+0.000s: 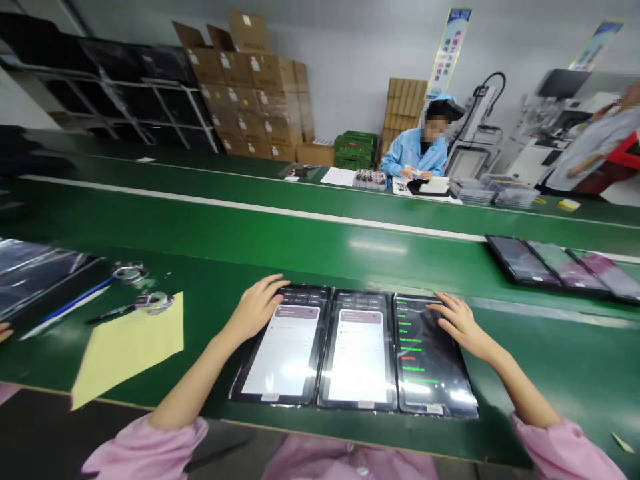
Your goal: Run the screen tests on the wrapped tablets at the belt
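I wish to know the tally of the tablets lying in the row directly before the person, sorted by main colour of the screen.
White-screen tablets: 2
Black-screen tablet, with mostly green text: 1
Total: 3

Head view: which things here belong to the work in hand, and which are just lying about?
Likely in use:
left tablet, white screen, at the left hand
middle tablet, white screen
right tablet, dark screen, at the right hand

Apparently lying about:
yellow sheet
blue pen
stacked cardboard boxes
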